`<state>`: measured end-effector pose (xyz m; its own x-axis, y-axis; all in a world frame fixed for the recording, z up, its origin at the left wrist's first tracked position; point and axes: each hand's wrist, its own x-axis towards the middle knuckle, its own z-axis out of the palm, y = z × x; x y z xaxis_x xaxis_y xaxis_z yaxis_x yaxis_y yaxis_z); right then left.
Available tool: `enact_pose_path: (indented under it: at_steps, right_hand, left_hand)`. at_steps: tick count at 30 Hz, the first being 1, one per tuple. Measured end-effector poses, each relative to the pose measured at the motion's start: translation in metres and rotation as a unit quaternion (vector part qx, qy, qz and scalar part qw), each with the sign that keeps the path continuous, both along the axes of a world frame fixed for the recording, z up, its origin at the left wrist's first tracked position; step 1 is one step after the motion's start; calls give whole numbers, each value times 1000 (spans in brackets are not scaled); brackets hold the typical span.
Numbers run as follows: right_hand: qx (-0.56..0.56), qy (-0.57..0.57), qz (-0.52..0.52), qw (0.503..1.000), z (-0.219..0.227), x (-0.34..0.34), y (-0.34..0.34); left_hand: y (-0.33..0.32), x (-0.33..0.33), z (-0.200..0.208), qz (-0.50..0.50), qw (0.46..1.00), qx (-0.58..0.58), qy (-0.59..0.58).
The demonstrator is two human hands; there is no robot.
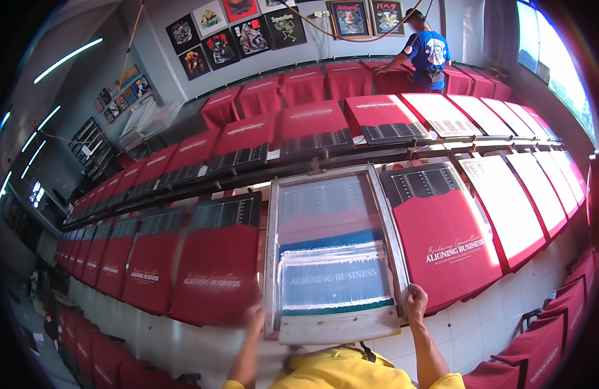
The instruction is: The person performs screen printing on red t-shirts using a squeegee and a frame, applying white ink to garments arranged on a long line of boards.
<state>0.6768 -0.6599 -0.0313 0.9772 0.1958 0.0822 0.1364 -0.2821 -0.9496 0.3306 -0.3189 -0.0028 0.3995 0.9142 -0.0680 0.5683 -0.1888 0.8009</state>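
A screen printing frame point(385, 240) with a metal border lies in front of me, over one of the printing boards. Its mesh point(332, 295) is bluish, with lettering showing through and streaks of white ink around it. Along the frame's near end lies a pale, wide bar point(338, 329), perhaps a squeegee. My right hand point(416, 302) is closed round the frame's right edge, near its lower corner. At the lower left corner is my left hand point(255, 316), smeared by motion, so its grip is unclear. Red shirt panels point(215, 269) point(445, 240) with black tops and white print flank the frame.
Rows of boards with red fabric point(251, 133) run left and right, divided by a dark rail point(299, 157). Sunlight whitens the right-hand boards point(507, 201). A co-worker in a blue shirt point(432, 55) stands at the far row. More red fabric point(533, 350) hangs behind me.
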Motion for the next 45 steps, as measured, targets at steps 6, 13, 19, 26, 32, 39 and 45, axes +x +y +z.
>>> enact_pose_path:
  at_steps: [6, 13, 19, 26, 32, 39, 45]
  right_hand:
    - [-39, 17, 2, 999, 5, 0, -1]
    - [-146, -94, 75, 982, 17, -4, -13]
    - [-342, -285, 402, 800, 133, -77, -26]
    - [-377, -321, 481, 723, 132, -65, -1]
    - [-399, -268, 420, 770, 126, -31, 37]
    - [-397, -301, 386, 776, 127, -44, 23]
    - [-348, -390, 355, 775, 94, -67, -3]
  left_hand:
    - [7, -4, -5, -40, 998, 39, 42]
    - [-12, -6, 12, -69, 979, 167, 96]
    - [-72, -24, 82, -375, 884, 251, 122]
    - [-72, -1, 69, -429, 847, 269, 163]
    - [-34, 41, 72, -388, 877, 227, 171]
    - [-43, 35, 78, -357, 895, 232, 134]
    - [-78, 3, 33, -335, 880, 317, 116]
